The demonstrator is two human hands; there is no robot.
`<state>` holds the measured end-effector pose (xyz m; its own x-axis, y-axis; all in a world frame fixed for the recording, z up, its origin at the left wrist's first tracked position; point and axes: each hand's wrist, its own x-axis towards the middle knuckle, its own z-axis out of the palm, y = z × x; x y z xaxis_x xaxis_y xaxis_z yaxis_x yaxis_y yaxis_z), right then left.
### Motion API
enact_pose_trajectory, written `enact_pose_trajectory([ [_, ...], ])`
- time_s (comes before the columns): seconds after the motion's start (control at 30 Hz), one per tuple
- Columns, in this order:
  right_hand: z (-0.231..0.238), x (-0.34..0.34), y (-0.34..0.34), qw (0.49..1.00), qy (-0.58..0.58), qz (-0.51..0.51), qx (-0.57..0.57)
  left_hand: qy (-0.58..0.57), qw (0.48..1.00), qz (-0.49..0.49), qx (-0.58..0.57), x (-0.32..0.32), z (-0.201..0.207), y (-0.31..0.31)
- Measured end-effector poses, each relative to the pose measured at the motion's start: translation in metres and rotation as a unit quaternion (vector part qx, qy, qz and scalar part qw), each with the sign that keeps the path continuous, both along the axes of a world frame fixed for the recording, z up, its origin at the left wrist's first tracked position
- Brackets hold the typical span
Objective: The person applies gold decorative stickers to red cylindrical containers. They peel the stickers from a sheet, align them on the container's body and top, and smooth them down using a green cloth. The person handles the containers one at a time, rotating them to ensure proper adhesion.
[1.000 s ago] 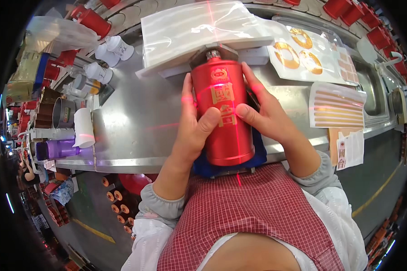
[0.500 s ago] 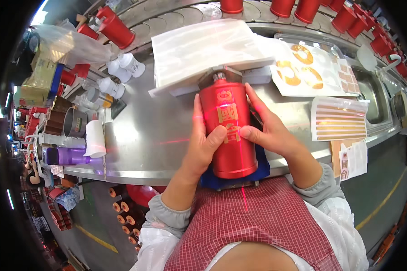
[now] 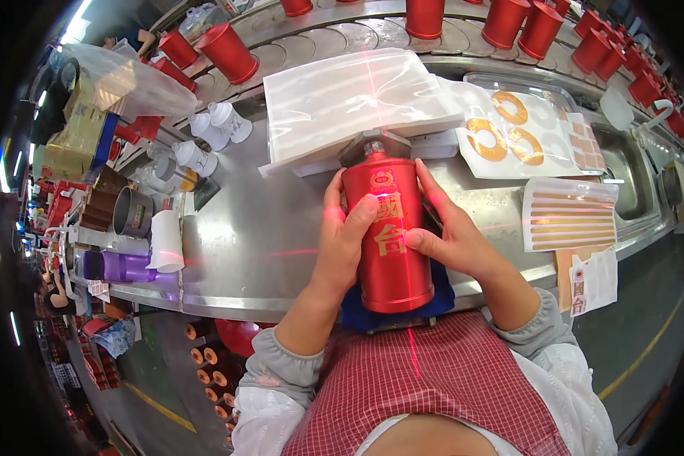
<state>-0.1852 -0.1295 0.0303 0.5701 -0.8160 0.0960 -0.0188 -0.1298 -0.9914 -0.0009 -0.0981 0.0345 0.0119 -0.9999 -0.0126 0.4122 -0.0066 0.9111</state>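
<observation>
A red bottle (image 3: 395, 277) with gold characters and a small emblem lies on its side in front of me, its neck pointing away. Its base rests over a blue cloth (image 3: 442, 295) at the counter's front edge, and its neck sits by a dark angular holder (image 3: 397, 144). My left hand (image 3: 343, 228) wraps the left side, thumb pressed on the upper character. Around the right side curls my right hand (image 3: 452, 235), thumb by the lower character. Red laser lines cross the bottle's front.
White film sheets (image 3: 349, 99) lie behind the bottle. Gold ring decals (image 3: 524, 144) and striped decal strips (image 3: 570, 216) are to the right, near a sink (image 3: 634, 163). White cups (image 3: 228, 121), a paper roll (image 3: 167, 242) and a purple bottle (image 3: 125, 266) stand left. Red bottles (image 3: 424, 17) line a conveyor behind.
My left thumb has slid up from the lower character to the upper one. Red bottles on the conveyor have shifted right. The whole view has moved slightly.
</observation>
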Motion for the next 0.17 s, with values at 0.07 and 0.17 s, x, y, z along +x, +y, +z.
enact_pose_trajectory([
  [0.07,0.002,-0.001,0.0,1.0,0.007,-0.001,0.011,0.01,1.0,0.016,0.003,-0.001,-0.003,0.003],
  [0.17,0.013,-0.013,-0.002,0.988,0.093,-0.071,-0.105,0.037,0.999,0.03,-0.004,-0.002,-0.005,0.009],
])
